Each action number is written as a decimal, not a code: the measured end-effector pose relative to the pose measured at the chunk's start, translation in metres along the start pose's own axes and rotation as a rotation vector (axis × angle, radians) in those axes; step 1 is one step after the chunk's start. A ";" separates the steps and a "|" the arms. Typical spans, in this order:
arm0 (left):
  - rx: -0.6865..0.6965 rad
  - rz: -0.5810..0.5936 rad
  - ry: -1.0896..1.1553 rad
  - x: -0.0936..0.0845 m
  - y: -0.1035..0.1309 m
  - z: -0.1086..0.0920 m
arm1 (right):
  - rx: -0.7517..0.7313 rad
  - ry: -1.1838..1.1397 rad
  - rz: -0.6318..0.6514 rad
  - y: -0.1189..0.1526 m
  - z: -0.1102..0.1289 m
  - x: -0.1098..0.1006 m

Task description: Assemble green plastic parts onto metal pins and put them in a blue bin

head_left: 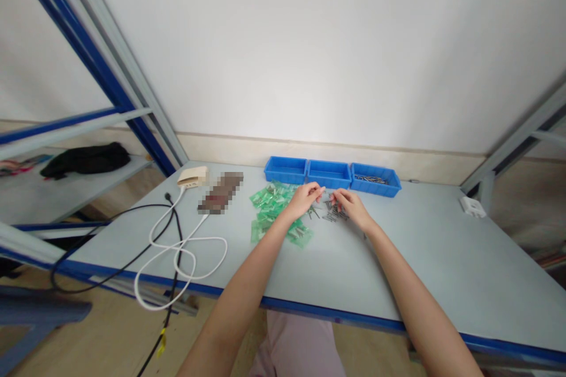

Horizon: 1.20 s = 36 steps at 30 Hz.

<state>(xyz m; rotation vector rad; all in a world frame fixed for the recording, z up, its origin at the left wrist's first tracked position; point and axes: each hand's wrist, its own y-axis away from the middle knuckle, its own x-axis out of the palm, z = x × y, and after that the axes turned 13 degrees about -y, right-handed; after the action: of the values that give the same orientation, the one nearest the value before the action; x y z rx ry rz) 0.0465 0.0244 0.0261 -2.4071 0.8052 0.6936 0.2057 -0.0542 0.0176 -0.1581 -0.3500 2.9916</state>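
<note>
My left hand (305, 198) is over the middle of the table, beside a heap of green plastic bags (273, 212) with small metal pieces in them. Its thumb and fingers are pinched together; whatever is between them is too small to name. Close by on the right, my right hand (348, 201) has its fingers bunched too, and what they hold cannot be made out. Loose thin metal pieces (329, 215), like screws or pins, lie scattered under and between both hands.
Three blue bins (329, 174) stand in a row along the wall; the right bin (384, 189) contains metal pieces. To the left lie a blurred-out phone-like object (221, 193), a power strip (191, 178) and a white cable (194, 262). A white plug (472, 207) lies far right.
</note>
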 end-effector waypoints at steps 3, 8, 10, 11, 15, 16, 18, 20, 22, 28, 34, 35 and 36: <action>-0.013 -0.008 0.083 0.002 -0.002 0.003 | 0.007 -0.018 -0.038 -0.002 -0.004 -0.001; 0.002 0.012 0.055 0.001 -0.001 0.001 | 0.034 -0.037 0.005 -0.002 -0.004 -0.003; 0.013 0.028 0.042 -0.001 0.000 -0.001 | 0.045 -0.044 0.034 -0.001 -0.003 -0.003; 0.015 0.032 0.039 -0.001 0.000 -0.001 | 0.051 -0.047 0.046 -0.001 -0.002 -0.003; 0.001 0.020 0.063 0.000 0.000 0.003 | 0.054 -0.060 0.048 -0.001 -0.003 -0.003; -0.002 0.016 0.073 0.000 0.000 0.004 | 0.052 -0.063 0.036 -0.001 -0.003 -0.003; -0.004 0.018 0.067 0.000 -0.001 0.005 | 0.060 -0.067 0.017 -0.001 -0.002 -0.003; -0.005 0.024 0.028 0.000 0.000 0.005 | 0.087 -0.066 0.037 0.000 0.000 -0.003; -0.007 0.033 -0.014 -0.001 0.000 0.004 | 0.116 -0.079 0.078 0.001 0.003 -0.003; 0.021 0.140 -0.248 -0.011 0.004 0.007 | 0.145 -0.197 -0.067 -0.002 0.008 -0.012; 0.133 0.319 -0.528 -0.021 0.008 0.010 | 0.133 -0.307 -0.615 -0.011 -0.011 -0.051; 0.144 0.323 -0.551 -0.021 0.008 0.010 | 0.137 -0.316 -0.683 -0.012 -0.015 -0.058; 0.150 0.327 -0.570 -0.021 0.008 0.010 | 0.141 -0.325 -0.734 -0.012 -0.018 -0.066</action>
<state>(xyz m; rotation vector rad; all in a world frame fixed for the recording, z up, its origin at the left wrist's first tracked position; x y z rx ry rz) 0.0240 0.0330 0.0291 -1.8124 0.9597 1.3162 0.2738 -0.0472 0.0088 0.3898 -0.1694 2.2880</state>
